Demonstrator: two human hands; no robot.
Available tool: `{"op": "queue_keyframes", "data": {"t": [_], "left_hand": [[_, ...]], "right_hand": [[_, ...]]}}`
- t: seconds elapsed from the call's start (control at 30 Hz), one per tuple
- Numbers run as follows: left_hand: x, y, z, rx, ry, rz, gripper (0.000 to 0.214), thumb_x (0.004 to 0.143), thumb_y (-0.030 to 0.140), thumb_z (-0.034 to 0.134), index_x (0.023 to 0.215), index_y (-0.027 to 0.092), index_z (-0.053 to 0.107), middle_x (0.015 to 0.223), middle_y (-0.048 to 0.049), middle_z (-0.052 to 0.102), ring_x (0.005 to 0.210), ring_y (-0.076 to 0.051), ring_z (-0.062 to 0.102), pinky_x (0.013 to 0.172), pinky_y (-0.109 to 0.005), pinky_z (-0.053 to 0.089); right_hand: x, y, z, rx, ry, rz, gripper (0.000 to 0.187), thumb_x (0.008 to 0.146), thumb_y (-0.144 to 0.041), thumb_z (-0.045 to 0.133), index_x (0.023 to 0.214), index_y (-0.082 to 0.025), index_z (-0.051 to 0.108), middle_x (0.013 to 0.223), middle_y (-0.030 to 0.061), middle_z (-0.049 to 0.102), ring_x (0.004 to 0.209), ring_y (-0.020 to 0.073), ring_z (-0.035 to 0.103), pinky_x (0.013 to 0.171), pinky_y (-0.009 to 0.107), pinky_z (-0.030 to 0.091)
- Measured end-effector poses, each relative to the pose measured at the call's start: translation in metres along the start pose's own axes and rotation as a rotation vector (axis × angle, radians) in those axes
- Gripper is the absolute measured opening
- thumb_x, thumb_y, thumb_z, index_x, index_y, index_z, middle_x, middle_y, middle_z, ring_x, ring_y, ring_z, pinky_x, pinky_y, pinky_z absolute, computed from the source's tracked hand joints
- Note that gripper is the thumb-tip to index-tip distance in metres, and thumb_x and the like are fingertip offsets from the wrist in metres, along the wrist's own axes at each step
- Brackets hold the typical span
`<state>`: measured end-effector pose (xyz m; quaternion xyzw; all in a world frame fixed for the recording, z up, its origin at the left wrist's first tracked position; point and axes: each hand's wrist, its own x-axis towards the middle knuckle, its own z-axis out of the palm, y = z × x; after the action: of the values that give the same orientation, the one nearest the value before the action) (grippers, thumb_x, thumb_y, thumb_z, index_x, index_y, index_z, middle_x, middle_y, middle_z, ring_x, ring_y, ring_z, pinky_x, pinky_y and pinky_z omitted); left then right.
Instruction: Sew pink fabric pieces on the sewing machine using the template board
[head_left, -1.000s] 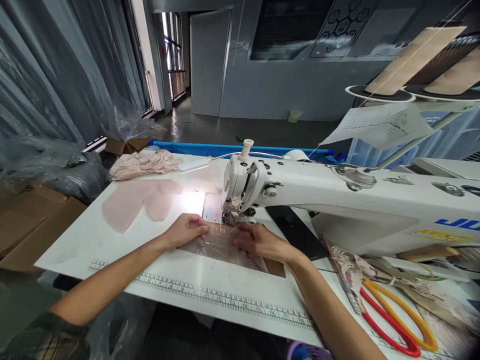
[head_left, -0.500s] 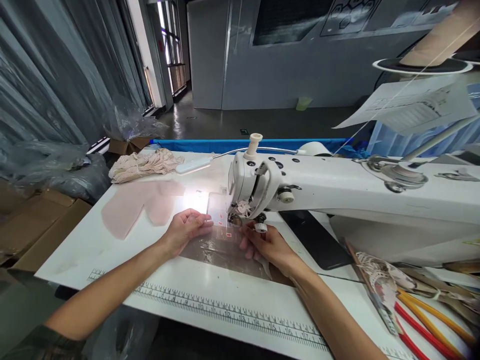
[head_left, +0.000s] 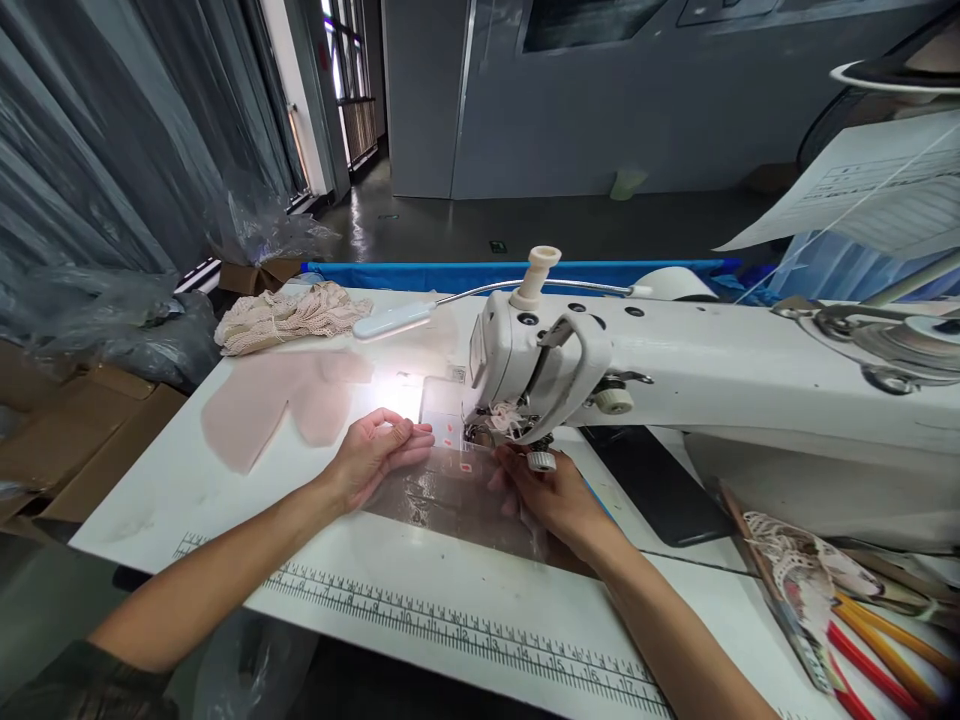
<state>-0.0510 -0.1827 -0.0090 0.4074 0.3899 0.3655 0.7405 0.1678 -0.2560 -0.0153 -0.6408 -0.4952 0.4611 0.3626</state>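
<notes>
A sheer brownish-pink fabric (head_left: 450, 510) lies under the head of a white sewing machine (head_left: 675, 350), its upper edge near the presser foot (head_left: 474, 432). At the fabric's upper left edge, my left hand (head_left: 382, 455) is closed, thumb and fingers pinched together just left of the needle area. My right hand (head_left: 551, 495) grips the fabric close to the foot on the right, and some of its fingers show dimly through the sheer layer. A lamp lights the metal needle plate (head_left: 442, 400), which has small red marks.
Pink cut pieces (head_left: 251, 410) and a bundle of cream lace trim (head_left: 292, 318) lie left. A black phone-like slab (head_left: 660, 490) rests under the machine arm. Scissors with red handles (head_left: 870, 660) and other tools are at right. A printed ruler (head_left: 450, 630) runs along the front edge.
The view has shifted, so the machine appears larger and further right. My hands stay at nearly the same place on the fabric by the foot.
</notes>
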Motion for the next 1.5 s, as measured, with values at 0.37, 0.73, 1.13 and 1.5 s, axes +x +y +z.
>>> {"op": "queue_keyframes", "data": {"t": [0.37,0.73,1.13,1.5], "left_hand": [[-0.008,0.008,-0.011,1.235,-0.496,0.656,0.036,0.085,0.041,0.065,0.118,0.025,0.066,0.128,-0.0095,0.064,0.121,-0.030,0.056,0.108,-0.050,0.037],[-0.018,0.013,-0.008,1.109,-0.433,0.548,0.040,0.089,0.047,0.058,0.116,0.019,0.066,0.124,-0.0139,0.063,0.111,-0.027,0.061,0.097,-0.041,0.048],[-0.013,0.010,-0.018,0.582,-0.383,-0.150,0.067,0.073,0.039,0.079,0.127,0.014,0.047,0.087,-0.0018,0.062,0.070,-0.016,0.069,0.071,-0.033,0.059],[-0.011,0.008,-0.014,0.939,-0.091,0.274,0.051,0.082,0.039,0.069,0.123,0.016,0.049,0.073,0.0038,0.067,0.043,-0.009,0.056,0.046,-0.022,0.049]], "right_hand": [[-0.008,0.000,-0.025,-0.231,-0.155,-0.041,0.032,0.075,-0.043,0.070,0.093,-0.018,0.062,0.063,-0.0024,0.056,0.056,0.0129,0.050,0.049,0.025,0.037],[-0.016,-0.012,-0.019,-0.056,-0.177,-0.051,0.034,0.076,-0.050,0.069,0.079,-0.020,0.055,0.056,-0.0068,0.043,0.052,0.0092,0.040,0.049,0.024,0.032],[-0.012,-0.002,0.009,-0.375,0.015,-0.441,0.027,0.091,-0.037,0.049,0.103,-0.020,0.066,0.082,0.0046,0.067,0.073,0.0184,0.063,0.070,0.033,0.053],[-0.002,0.010,0.006,-0.962,0.022,-0.650,0.039,0.092,-0.021,0.049,0.128,-0.028,0.062,0.103,0.0108,0.060,0.087,0.0218,0.059,0.075,0.034,0.052]]}}
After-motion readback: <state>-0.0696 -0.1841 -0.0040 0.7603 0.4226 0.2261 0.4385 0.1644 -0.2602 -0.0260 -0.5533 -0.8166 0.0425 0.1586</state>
